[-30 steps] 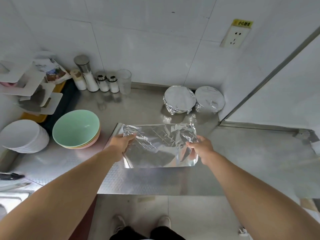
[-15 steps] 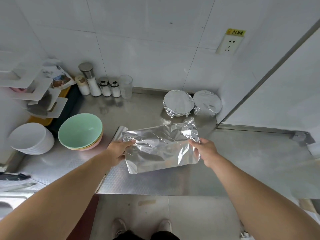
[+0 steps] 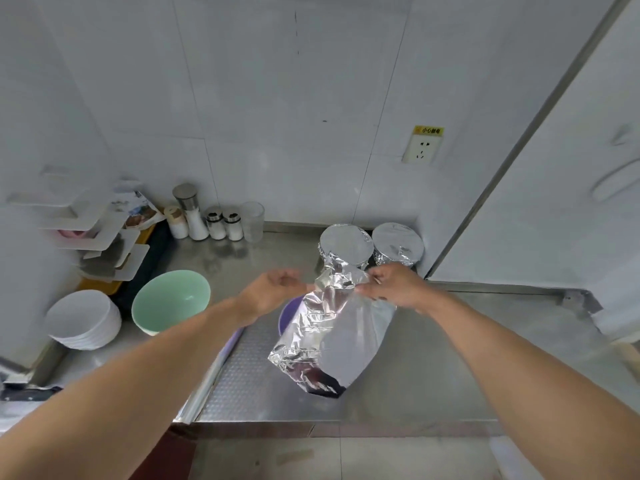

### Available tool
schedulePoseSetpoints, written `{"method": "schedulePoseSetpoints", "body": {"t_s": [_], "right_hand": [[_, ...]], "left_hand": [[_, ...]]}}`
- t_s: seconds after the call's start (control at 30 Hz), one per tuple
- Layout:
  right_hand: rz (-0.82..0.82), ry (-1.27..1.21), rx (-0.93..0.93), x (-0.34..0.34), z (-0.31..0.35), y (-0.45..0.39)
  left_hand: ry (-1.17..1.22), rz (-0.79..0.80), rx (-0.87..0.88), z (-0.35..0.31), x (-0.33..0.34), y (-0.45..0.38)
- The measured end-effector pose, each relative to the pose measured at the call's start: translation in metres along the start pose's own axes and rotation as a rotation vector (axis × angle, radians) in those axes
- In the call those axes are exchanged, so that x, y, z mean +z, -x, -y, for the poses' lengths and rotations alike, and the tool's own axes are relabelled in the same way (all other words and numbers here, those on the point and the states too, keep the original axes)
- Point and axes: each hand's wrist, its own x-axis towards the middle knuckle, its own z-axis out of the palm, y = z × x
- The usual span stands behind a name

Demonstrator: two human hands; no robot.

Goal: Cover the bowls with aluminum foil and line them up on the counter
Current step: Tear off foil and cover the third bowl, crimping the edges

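the foil sheet now hangs almost upright over the near middle of the counter, where half a second ago it was stretched flat between both hands. only the right hand holds it now, fingers pinching the top edge, so the sheet falls down crumpled on its left side. the left hand has let go of the sheet; its fingers are spread and loose, holding nothing, just beside the upper left corner of the foil. behind the sheet a purple bowl shows a part of its rim; earlier the flat foil covered this place. i think the person is turning the sheet to lay it over this bowl, so the third cover is starting and not yet pressed.

a little further to the left stands the green bowl, uncovered, and beside it the stack of white bowls. at the back right, against the wall, the two covered bowls stand side by side as before, so the line has two members and some bowls wait
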Motion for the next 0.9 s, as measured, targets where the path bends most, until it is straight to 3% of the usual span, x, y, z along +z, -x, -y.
{"method": "schedulePoseSetpoints", "body": {"t_s": [0.2,0.47,0.63,0.9], "right_hand": [[0.012,0.027,-0.070,-0.011,0.018,0.007],[-0.064,-0.021,0.003,-0.024,0.014,0.010],[-0.039,-0.370,0.117,-0.023,-0.006,0.017],[-0.274,-0.421,0.135,0.007,-0.009,0.005]], "left_hand": [[0.098,-0.028,0.053,-0.024,0.022,-0.003],[0.178,-0.041,0.019,-0.017,0.021,0.000],[0.295,-0.116,-0.024,-0.012,0.010,0.003],[0.275,-0.166,-0.088,0.001,-0.002,0.004]]}}
